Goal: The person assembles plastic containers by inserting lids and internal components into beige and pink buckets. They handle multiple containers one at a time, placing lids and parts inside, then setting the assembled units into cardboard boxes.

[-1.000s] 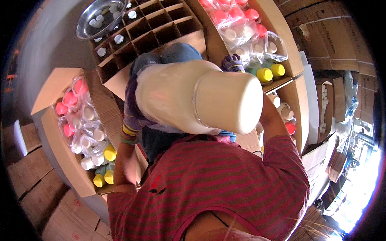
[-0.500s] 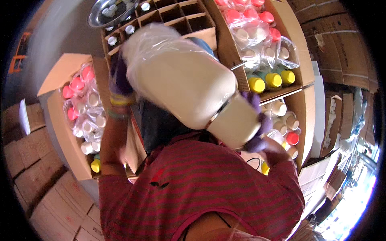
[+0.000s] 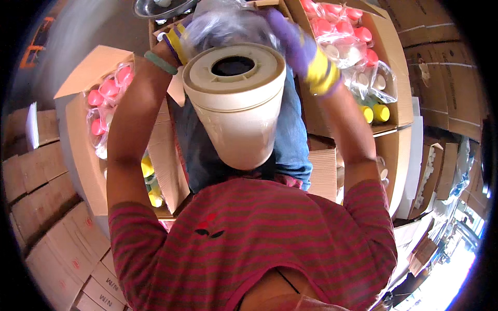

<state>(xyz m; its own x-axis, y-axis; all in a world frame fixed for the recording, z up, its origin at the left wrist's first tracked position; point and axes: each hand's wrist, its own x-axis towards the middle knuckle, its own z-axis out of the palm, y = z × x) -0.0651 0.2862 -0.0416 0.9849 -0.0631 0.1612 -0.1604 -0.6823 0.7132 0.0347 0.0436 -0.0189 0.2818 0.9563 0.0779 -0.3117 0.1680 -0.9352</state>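
A large cream flask-like container [image 3: 238, 124] rests on my lap between my thighs, tilted, its wide ringed end toward me. A dark round hole [image 3: 233, 66] sits in the middle of that end. Beyond it, a clear plastic bag [image 3: 223, 26] is bunched up and blurred by motion. At the bag's right edge is my right hand [image 3: 298, 46], in a purple and yellow glove, closed on the plastic though smeared. My left hand [image 3: 179, 44], gloved likewise, is at the bag's left side, its fingers hidden.
Open cartons of bottles flank me: one with red caps [image 3: 109, 87] at left, another with red and yellow caps [image 3: 342, 28] at right. A metal bowl [image 3: 166, 8] is at the far left. Stacked cartons [image 3: 67, 249] stand along the left side.
The container has swung from slanting across my body to resting on my lap, wide end now facing me. The bag has come off that end. My right hand has moved from the narrow end to the bag.
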